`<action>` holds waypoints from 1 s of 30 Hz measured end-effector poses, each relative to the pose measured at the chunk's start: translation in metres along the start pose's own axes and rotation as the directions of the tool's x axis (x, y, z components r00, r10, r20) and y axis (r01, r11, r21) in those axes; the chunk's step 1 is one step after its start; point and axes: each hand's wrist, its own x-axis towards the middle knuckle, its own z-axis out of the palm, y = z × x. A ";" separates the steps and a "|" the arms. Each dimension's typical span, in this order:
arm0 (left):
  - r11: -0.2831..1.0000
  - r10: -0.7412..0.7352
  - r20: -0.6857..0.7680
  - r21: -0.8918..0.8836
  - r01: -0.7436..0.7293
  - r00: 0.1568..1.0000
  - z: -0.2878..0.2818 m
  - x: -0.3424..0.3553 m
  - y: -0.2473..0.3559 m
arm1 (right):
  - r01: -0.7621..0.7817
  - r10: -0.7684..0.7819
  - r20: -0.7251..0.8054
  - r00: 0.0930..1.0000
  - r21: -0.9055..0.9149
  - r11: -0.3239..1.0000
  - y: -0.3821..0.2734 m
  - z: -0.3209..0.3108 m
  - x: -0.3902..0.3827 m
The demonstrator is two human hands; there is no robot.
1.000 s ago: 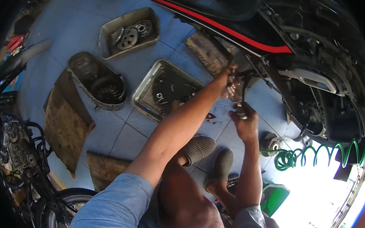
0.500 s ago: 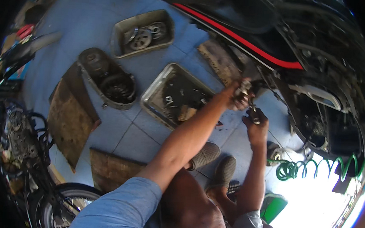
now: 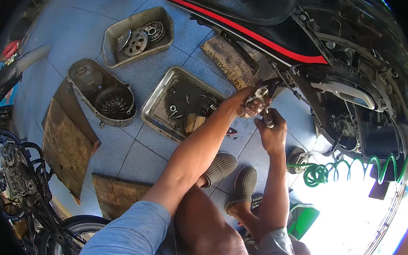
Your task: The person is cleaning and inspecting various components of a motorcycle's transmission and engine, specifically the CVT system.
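Note:
My left hand (image 3: 249, 105) is closed around a small, shiny metal part (image 3: 261, 92) whose kind I cannot make out. Just below and to its right, my right hand (image 3: 273, 132) grips a short metal cylinder (image 3: 269, 120), perhaps a tool; its upper end comes close to my left fingers. Whether the two metal pieces touch is hidden. Both hands are beside the black motorcycle body (image 3: 305, 82) with its red stripe. Left of them a metal tray (image 3: 150, 106) holds rings, small parts and a wood block (image 3: 194, 124).
A pan (image 3: 107, 47) with round discs and an engine cover (image 3: 131, 105) lie left on the blue tiles. Wooden boards (image 3: 65, 142) are at left, cardboard (image 3: 227, 59) near the motorcycle. A green coiled hose (image 3: 320, 175) hangs right; a partly dismantled motorcycle (image 3: 16, 172) is far left.
The whole view has shifted, so the scene sits further left and slightly higher. Both hands keep their hold close together, with my right hand's cylinder turned more upright.

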 end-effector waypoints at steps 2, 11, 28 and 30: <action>0.999 0.043 -0.003 0.015 -0.043 0.999 -0.003 0.000 -0.002 | -0.056 0.061 0.147 0.987 -0.037 0.998 -0.005 -0.003 -0.002; 0.932 0.097 0.103 -0.357 -0.055 0.990 -0.026 0.013 0.002 | -0.082 0.063 -0.149 0.987 -0.127 0.988 -0.014 0.012 -0.017; 0.929 0.364 -0.383 0.094 -0.357 0.849 0.014 -0.043 0.023 | 0.095 -0.106 -0.146 0.984 -0.081 0.992 -0.014 0.009 -0.019; 0.863 0.487 -0.463 0.126 -0.489 0.740 0.008 -0.097 0.052 | 0.033 -0.043 -0.066 0.997 -0.148 0.988 -0.003 -0.003 -0.031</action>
